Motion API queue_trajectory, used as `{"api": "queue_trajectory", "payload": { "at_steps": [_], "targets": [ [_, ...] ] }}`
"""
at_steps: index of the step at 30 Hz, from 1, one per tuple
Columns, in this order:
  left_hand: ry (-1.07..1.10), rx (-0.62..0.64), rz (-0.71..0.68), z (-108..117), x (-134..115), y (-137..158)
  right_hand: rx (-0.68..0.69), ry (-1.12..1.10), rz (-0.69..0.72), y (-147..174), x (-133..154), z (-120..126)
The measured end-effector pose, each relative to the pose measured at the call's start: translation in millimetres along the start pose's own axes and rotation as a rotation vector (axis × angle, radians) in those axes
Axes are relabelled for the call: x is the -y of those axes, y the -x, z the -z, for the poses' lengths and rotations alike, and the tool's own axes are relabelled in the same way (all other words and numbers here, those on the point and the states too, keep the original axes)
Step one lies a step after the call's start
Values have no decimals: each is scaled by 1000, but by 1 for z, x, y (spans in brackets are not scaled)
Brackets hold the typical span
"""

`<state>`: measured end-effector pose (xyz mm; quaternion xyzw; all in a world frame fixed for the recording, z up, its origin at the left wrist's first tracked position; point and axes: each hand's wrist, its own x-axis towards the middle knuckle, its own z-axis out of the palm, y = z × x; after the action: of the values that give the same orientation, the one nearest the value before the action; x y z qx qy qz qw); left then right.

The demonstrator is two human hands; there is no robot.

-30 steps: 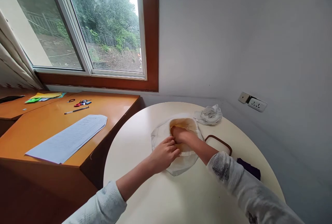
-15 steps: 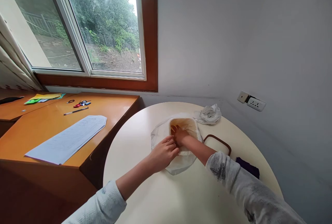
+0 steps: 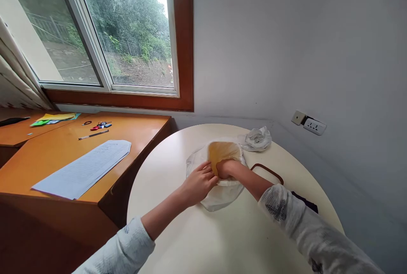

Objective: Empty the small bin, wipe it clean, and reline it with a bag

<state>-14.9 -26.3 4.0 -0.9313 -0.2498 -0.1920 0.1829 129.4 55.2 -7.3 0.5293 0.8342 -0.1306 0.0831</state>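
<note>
- Against one pale wall (image 3: 248, 45), one window (image 3: 127, 20) with two panes in view; one curtain (image 3: 19, 75) at far left.
- Below, side by side: one round white table (image 3: 165, 155) and one orange-brown desk (image 3: 136, 132).
- On the desk, white sheets (image 3: 87, 168), overlapping, number unclear.
- On the table, toward its far side: one white plastic bag (image 3: 219, 201), draped over the rim of one yellowish container (image 3: 222, 150) and apparently lining the inside.
- At the container, two bare hands. Left hand (image 3: 200, 184) at the near left of the rim, fingers close together; cannot tell whether pinching the bag. Right hand (image 3: 227, 169) down inside the opening, fingertips hidden; cannot tell about any grip.
- Step in hand, by the look: settling the bag inside the container. Next move seems to call for steady left fingers on the rim and light right-hand pressure along the inner wall.
- Right of the bag: one crumpled bag (image 3: 258, 139), one brown hoop (image 3: 269, 170), one dark bundle (image 3: 305, 203) partly behind the sleeve.
- On the wall, low at right: two plates, one blank (image 3: 298, 117), one socket (image 3: 314, 125).
- Back on the desk: one pen (image 3: 93, 134), one small dark ring (image 3: 87, 123).
</note>
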Motion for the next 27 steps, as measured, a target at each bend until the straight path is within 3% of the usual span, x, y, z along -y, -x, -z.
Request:
{"api": "queue_trajectory", "payload": {
  "at_steps": [2, 5, 9, 14, 16, 18, 22, 25, 27],
  "targets": [
    [9, -4, 2, 0, 1, 0, 132, -10, 0, 6, 4, 6],
    [32, -14, 37, 3, 5, 0, 141, -31, 23, 22, 10, 24],
    [121, -15, 94, 14, 15, -2, -73, -93, 92, 52, 10, 54],
    [287, 46, 156, 31, 28, -6, -485, -268, 169, 75, -14, 71],
    [373, 70, 180, 36, 31, -6, -602, -349, 164, 74, -28, 65],
    [443, 69, 210, 39, 32, -4, -637, -454, 137, 68, -40, 52],
    [526, -9, 395, 34, 31, 2, -541, -793, 80, 52, -51, 17],
    [731, -66, 569, 20, 33, 8, -492, -1022, 65, 44, -48, -3],
    [901, -110, 634, 5, 35, 11, -496, -1061, 66, 41, -43, -11]
  ]
}}
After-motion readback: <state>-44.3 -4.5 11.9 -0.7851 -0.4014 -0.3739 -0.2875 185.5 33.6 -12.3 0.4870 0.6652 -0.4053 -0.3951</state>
